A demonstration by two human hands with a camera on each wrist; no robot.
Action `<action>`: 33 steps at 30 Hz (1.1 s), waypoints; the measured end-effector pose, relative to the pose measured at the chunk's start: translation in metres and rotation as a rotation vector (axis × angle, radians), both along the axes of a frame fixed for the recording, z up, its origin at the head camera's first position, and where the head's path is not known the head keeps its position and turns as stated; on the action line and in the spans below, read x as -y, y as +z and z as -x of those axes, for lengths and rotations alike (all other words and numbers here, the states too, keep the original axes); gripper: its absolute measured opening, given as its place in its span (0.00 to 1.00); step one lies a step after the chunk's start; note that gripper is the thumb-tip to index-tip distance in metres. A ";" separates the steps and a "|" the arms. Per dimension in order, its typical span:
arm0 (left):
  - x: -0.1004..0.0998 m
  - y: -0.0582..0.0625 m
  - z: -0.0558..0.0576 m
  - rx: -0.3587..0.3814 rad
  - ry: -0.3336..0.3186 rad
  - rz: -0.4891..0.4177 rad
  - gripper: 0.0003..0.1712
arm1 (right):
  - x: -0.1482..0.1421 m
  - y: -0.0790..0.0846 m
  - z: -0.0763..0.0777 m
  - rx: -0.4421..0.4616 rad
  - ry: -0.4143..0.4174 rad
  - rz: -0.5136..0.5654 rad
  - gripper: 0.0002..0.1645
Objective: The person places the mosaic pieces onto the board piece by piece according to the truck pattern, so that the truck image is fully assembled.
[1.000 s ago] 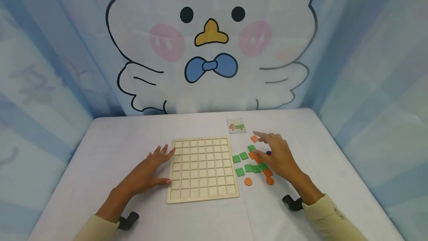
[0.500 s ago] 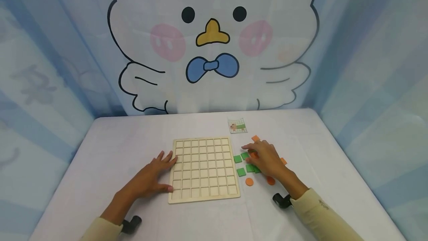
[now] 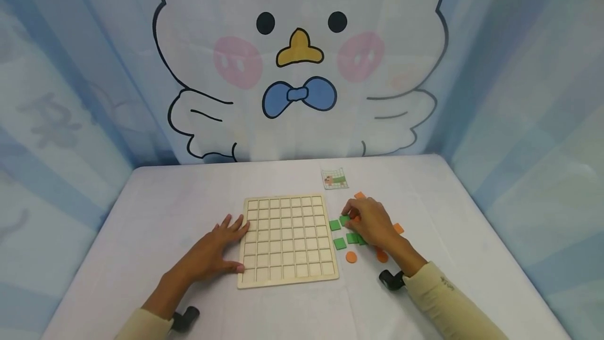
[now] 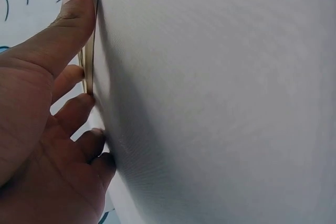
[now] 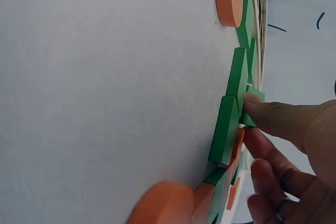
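My left grip (image 3: 213,250) lies spread; my right grip (image 3: 371,222) pinches a green square tile (image 3: 345,220): picking, I judge, needing a lift next.

1. A square green tile (image 3: 345,221) is pinched between the thumb and a fingertip of the right hand (image 3: 373,222).
2. A pale wooden board (image 3: 288,243), divided into a grid of square cells, is laid flat left of that grip; its left edge is touched by the left hand (image 3: 212,253).
3. Another green square (image 3: 334,225) is set flat between grip and board.
4. A flat orange disc (image 3: 351,257) is placed on the near side of the grip.
5. An orange square (image 3: 360,195), partly hidden by the right hand, is seen beyond the grip.
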State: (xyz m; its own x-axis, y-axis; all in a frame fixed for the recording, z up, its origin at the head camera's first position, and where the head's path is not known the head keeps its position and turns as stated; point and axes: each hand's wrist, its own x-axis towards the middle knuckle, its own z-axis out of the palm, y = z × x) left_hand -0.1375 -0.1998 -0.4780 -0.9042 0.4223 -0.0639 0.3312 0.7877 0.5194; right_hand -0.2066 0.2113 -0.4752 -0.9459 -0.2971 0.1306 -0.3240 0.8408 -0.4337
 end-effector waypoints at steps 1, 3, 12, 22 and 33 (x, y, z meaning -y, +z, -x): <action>0.000 0.000 0.000 -0.003 -0.001 0.000 0.63 | 0.000 0.000 0.001 0.003 -0.003 0.011 0.13; 0.000 0.001 0.000 -0.005 -0.001 -0.004 0.62 | -0.001 0.001 0.001 0.018 -0.012 0.039 0.12; -0.001 -0.003 0.001 -0.005 0.010 0.014 0.63 | -0.002 0.004 -0.002 0.030 -0.055 0.136 0.09; -0.004 -0.004 0.002 0.000 0.027 0.025 0.63 | 0.017 0.018 -0.016 0.124 -0.009 0.221 0.09; -0.002 -0.004 0.001 -0.008 0.026 0.041 0.64 | 0.037 0.011 -0.034 0.188 0.035 0.200 0.12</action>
State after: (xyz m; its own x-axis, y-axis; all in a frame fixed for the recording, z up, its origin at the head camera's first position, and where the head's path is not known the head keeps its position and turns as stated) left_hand -0.1381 -0.1976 -0.4825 -0.9152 0.3963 -0.0731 0.3149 0.8164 0.4840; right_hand -0.1729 0.1741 -0.4640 -0.9486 -0.3164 0.0128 -0.2495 0.7219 -0.6455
